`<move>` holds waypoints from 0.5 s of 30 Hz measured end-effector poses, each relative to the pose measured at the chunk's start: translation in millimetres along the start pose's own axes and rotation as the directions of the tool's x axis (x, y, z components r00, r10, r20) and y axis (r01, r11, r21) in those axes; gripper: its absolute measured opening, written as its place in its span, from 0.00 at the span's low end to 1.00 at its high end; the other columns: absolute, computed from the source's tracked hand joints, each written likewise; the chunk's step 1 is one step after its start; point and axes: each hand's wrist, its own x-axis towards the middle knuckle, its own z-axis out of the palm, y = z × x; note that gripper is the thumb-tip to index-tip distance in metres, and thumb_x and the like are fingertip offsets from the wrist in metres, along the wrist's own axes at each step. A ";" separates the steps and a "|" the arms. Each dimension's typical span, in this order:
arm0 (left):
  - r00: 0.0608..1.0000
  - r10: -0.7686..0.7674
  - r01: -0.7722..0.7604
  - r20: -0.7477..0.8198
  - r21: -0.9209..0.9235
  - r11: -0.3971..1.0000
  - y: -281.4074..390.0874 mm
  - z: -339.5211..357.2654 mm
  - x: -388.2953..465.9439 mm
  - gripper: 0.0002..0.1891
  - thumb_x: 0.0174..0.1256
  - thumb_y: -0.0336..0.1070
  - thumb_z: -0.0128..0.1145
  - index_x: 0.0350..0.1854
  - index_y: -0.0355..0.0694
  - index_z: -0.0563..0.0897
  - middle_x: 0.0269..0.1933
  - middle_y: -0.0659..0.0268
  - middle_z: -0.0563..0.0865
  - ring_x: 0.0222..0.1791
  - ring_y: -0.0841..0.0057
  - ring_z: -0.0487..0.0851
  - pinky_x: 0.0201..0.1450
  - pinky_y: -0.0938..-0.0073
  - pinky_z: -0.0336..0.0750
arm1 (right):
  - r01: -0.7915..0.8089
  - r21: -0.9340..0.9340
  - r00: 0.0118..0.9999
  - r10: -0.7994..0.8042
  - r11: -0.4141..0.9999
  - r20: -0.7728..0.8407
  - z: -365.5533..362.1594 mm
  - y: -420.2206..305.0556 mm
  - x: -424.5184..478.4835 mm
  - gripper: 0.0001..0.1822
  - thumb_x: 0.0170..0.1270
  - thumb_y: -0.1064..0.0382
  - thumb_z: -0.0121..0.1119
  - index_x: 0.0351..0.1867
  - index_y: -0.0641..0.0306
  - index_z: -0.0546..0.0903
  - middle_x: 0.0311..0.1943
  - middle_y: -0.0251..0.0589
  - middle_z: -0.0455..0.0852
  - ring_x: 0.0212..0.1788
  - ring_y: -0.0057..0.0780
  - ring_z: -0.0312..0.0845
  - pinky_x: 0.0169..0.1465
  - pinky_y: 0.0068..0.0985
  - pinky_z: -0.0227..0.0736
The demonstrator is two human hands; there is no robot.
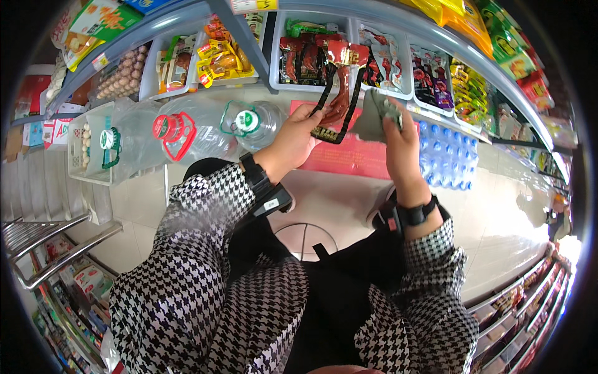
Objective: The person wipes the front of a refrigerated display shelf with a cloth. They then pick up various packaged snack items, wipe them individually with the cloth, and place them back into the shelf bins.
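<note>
My left hand (292, 140) pinches the lower edge of a vacuum-sealed meat snack pack (343, 93), which looks like a duck or chicken leg behind clear film with black and red borders. In my right hand (402, 145) is a bunched grey-green cloth (379, 117), close to the right side of the pack but apart from it. Beyond the pack, a white bin (312, 87) holds several similar red-and-black packs (292, 58). The bin beside it (402, 89) carries more sealed meat snacks (385, 56).
Large clear water bottles (205, 126) with carrying handles lie or stand at the left. A red carton (345, 161) and shrink-wrapped bottles with blue caps (448, 154) sit below the shelf. The shelf's upper rail (373, 16) crosses above the bins. Metal racks (70, 252) stand behind at left.
</note>
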 end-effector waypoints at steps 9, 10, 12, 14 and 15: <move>0.997 0.048 -0.056 0.059 0.148 0.987 11.1 23.5 -16.6 0.12 0.76 0.29 0.46 0.55 0.33 0.77 0.48 0.61 0.85 0.45 0.74 0.85 0.48 0.73 0.79 | -0.163 0.702 0.964 0.264 0.694 -0.037 11.7 -10.0 17.7 0.12 0.71 0.66 0.53 0.52 0.66 0.77 0.49 0.42 0.84 0.51 0.34 0.82 0.55 0.31 0.79; 0.995 0.078 -0.088 0.056 0.196 0.977 10.7 15.7 -12.4 0.12 0.75 0.29 0.47 0.55 0.33 0.77 0.47 0.61 0.85 0.44 0.75 0.85 0.47 0.74 0.79 | -0.210 0.715 0.956 0.294 0.666 0.007 19.1 -17.8 19.7 0.09 0.71 0.66 0.55 0.48 0.65 0.79 0.45 0.41 0.86 0.49 0.35 0.83 0.55 0.30 0.79; 0.990 0.132 -0.139 0.045 0.246 0.959 4.6 -9.1 6.9 0.10 0.74 0.30 0.50 0.51 0.33 0.79 0.43 0.62 0.86 0.39 0.78 0.83 0.43 0.76 0.76 | -0.221 0.664 0.967 0.250 0.715 0.052 33.8 -29.4 18.4 0.08 0.70 0.66 0.55 0.47 0.64 0.79 0.44 0.40 0.86 0.47 0.34 0.84 0.54 0.32 0.80; 0.979 0.201 -0.198 0.042 0.443 0.874 4.4 -14.5 9.9 0.09 0.73 0.30 0.51 0.50 0.33 0.79 0.43 0.62 0.86 0.39 0.78 0.83 0.43 0.76 0.76 | -0.233 0.577 0.969 0.233 0.782 0.075 35.6 -33.8 14.9 0.08 0.70 0.66 0.56 0.47 0.61 0.80 0.44 0.39 0.86 0.45 0.33 0.85 0.51 0.34 0.82; 0.973 0.228 -0.210 0.034 0.539 0.816 4.5 -10.8 11.5 0.09 0.73 0.30 0.52 0.49 0.32 0.79 0.43 0.62 0.86 0.39 0.77 0.83 0.44 0.76 0.76 | -0.226 0.583 0.972 0.217 0.780 0.085 32.8 -30.2 18.8 0.08 0.70 0.67 0.56 0.48 0.60 0.80 0.45 0.39 0.87 0.44 0.33 0.85 0.49 0.35 0.82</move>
